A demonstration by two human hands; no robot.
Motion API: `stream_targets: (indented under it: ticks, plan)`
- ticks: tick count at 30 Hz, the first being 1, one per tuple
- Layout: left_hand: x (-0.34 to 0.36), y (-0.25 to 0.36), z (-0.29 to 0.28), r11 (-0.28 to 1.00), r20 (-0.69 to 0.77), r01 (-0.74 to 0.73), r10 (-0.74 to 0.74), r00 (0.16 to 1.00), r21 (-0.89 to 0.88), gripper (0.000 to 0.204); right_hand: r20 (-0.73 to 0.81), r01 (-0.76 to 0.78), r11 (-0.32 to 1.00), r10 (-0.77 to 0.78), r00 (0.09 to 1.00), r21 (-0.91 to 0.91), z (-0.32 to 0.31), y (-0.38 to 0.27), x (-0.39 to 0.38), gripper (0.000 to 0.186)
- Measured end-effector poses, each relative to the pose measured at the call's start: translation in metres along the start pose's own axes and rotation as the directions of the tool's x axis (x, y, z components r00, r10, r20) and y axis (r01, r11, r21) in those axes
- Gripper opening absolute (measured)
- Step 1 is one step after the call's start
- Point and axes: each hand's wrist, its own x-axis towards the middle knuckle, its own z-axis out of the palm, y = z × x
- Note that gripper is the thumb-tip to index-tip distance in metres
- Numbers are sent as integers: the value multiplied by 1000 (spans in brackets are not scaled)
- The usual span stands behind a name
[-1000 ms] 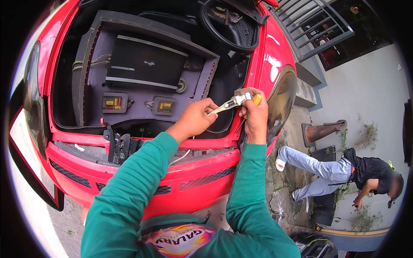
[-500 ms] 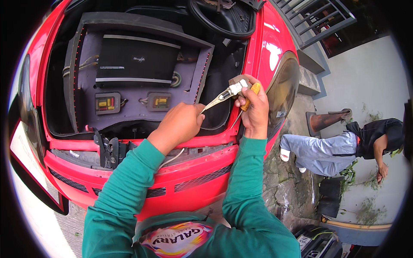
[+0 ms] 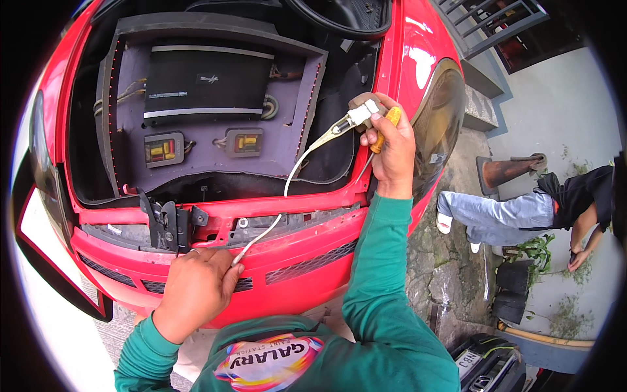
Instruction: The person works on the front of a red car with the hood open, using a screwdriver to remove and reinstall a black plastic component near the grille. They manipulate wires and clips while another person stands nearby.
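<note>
My right hand [image 3: 396,151] is closed around a screwdriver [image 3: 386,130] with a yellow handle, its thin shaft pointing down. The same fingers hold the white block-like end piece [image 3: 364,112] of a white cable [image 3: 287,186], with a dark part set in its tapered neck. Something grey-brown [image 3: 361,100] shows behind that piece, its kind unclear. The cable curves down over the red front edge to my left hand [image 3: 199,281], whose thumb and fingers pinch its lower end by the bumper grille.
A black amplifier [image 3: 209,83] and two small fuse boxes [image 3: 164,149] sit in the open red car's lined compartment [image 3: 215,179]. A black latch [image 3: 171,225] stands up on the front edge. At right, a person [image 3: 509,209] is by a wall with potted plants [image 3: 513,287].
My left hand has moved down and left from beside the cable's neck to its lower end, so the cable now shows in a long curve. The right hand keeps its hold.
</note>
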Motion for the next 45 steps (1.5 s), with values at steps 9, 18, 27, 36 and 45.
stream_targets:
  ticks: [9,18,27,36,45]
  plan:
    - [-11,-14,10,991,-76,6,-17,997,-134,32,-9,8,1000,-8,1000,-17,0,2,3,45]
    - [-10,-18,20,934,-164,-133,81,983,-332,26,-4,26,998,-27,1000,-51,-1,4,2,46]
    - [-39,-24,-4,883,-249,-228,132,959,-409,23,-1,35,997,-35,999,-65,1,5,6,43]
    - [-32,-17,8,997,-256,-28,8,967,-73,16,-57,34,986,-44,997,-165,12,2,4,40]
    - [-25,-27,25,991,-227,27,-56,972,-131,13,561,568,510,-187,806,-646,91,-38,-83,22]
